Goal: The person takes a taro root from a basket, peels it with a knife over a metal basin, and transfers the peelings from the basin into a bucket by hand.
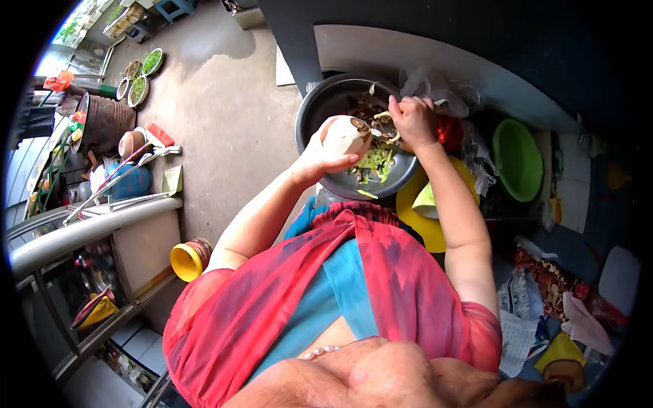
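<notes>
vegetable (345, 141) gripped by left fingers (342, 163), brown end (358, 124) toward right fingers (403, 106), curled closed; long axis unclear

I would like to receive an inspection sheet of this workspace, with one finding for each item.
Surface: grey floor, darker patch farther off; wetness unclear.
Job's things: pale vegetable held over the bowl; scraps inside.
Clutter: plastic bags and green basin right of the bowl; pink cloth lower right.
Grips: left grip holds the vegetable; right grip curled, contents unclear.
Cables: nothing seen.
Surroundings: greens upper left; yellow pail nearer.
</notes>
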`<state>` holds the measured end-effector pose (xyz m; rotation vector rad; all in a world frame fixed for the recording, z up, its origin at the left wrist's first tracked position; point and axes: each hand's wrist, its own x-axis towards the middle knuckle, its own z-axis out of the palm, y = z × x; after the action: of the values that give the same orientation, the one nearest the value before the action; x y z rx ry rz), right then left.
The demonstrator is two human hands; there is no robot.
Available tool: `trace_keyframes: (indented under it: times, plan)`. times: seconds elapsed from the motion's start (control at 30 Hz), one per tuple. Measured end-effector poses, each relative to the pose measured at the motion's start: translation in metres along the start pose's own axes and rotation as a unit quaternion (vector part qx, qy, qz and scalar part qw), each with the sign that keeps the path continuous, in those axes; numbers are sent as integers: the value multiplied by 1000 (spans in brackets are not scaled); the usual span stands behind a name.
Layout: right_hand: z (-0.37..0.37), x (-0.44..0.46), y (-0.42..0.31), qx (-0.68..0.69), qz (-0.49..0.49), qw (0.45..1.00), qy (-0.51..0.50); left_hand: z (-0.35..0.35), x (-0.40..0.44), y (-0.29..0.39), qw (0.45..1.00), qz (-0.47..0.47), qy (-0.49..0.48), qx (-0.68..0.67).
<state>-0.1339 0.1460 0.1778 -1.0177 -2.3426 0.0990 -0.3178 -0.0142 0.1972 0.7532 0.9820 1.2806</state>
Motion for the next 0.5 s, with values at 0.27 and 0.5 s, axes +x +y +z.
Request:
trace_keyframes:
  times: [0.27, 0.5]
  plan:
    - [-38, 32, -67, 66, -105, 988, 92, 2, 0, -6, 999, -13, 37, -34]
    - [-19, 20, -33, 55, -7, 998, -10, -3, -7, 3, 998, 27, 13, 60]
